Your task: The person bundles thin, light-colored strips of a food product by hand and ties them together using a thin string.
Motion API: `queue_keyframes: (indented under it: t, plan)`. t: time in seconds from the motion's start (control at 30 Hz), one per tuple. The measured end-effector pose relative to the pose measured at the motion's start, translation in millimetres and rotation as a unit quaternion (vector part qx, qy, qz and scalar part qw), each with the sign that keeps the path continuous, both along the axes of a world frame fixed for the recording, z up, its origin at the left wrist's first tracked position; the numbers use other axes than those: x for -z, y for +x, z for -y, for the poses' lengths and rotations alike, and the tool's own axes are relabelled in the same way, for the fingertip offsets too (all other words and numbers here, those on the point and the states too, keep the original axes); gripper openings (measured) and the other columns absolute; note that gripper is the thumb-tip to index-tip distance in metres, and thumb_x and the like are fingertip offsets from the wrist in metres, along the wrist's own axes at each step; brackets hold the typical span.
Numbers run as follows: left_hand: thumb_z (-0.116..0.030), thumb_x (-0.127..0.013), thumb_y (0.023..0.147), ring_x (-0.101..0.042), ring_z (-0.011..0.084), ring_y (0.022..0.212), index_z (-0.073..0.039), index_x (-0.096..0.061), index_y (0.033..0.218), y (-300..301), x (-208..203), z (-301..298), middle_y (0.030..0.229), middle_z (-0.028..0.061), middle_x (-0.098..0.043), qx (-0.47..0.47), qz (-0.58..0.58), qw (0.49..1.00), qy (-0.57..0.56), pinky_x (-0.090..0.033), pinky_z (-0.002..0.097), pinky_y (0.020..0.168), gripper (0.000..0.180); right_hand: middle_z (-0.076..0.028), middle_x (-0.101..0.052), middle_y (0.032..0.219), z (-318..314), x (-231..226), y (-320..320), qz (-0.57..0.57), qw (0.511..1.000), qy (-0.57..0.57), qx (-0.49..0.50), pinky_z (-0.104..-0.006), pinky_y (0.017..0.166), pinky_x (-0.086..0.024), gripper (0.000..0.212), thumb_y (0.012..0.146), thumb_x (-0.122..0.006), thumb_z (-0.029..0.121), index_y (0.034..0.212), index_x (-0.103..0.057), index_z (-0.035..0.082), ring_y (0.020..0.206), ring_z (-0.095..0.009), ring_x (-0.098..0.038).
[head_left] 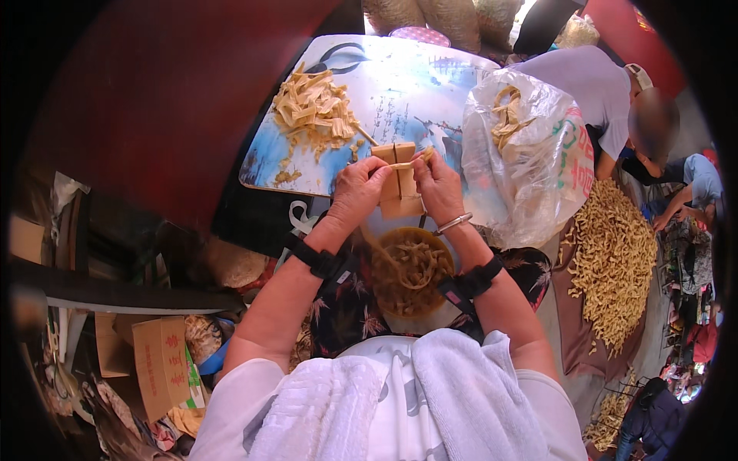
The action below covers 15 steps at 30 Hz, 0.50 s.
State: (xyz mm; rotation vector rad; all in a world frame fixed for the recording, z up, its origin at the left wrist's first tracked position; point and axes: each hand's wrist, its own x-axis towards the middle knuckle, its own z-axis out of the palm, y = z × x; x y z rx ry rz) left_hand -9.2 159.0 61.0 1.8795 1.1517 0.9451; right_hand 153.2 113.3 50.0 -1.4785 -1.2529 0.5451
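My left hand [358, 188] and my right hand [439, 189] meet at the table's near edge. A pale yellow strip [401, 165] is stretched between them, each hand pinching one end. Right under it is a small light-wood board [401, 207] with a dark line down its middle. Below the board, at my lap, stands a yellow bowl [449, 286] holding short, twisted yellowish pieces [419, 257]. A heap of similar flat strips [314, 107] lies on the table to the left.
The printed table [392, 84] stretches ahead. A clear plastic bag [523, 180] covers its right side, with several strips [507, 123] on it. Farther right, a large pile of twisted pieces [615, 265] spreads over a brown cloth. A bent-over person [584, 84] works beside it. Cardboard boxes [160, 369] stand at left.
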Motion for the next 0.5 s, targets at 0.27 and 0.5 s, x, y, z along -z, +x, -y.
queue_keyframes:
  t: [0.27, 0.5]
  plan:
    - [-0.020, -0.066, 0.086, -0.064, 0.0205, 0.067, -0.003, -0.068, 0.086, 8.0, 34.5, -15.1, 0.071, 0.0110, -0.066, -0.052, 0.094, 0.994, -0.024, -0.050, 0.0321, 0.066, 0.017, -0.019, -0.063, 0.079, -14.6, 28.8, 10.4, 0.259, 0.965, 0.017, 0.035, -0.0437, 0.065, -0.048, 0.015, 0.091, -0.059, 0.018, 0.100, -0.056, 0.007, 0.074, -0.040, -0.061]
    - [-0.012, -0.062, 0.091, -0.045, 0.0005, 0.061, -0.005, -0.065, 0.094, -5.3, -9.3, 39.8, 0.075, -0.0058, -0.057, 0.039, 0.231, 0.952, -0.197, -0.035, 0.0177, 0.050, 0.008, -0.002, -0.063, 0.073, 31.2, 7.5, 16.3, -0.148, 0.968, -0.134, -0.152, -0.0254, 0.057, -0.045, 0.018, 0.089, -0.064, 0.018, 0.097, -0.061, 0.003, 0.064, -0.010, -0.056]
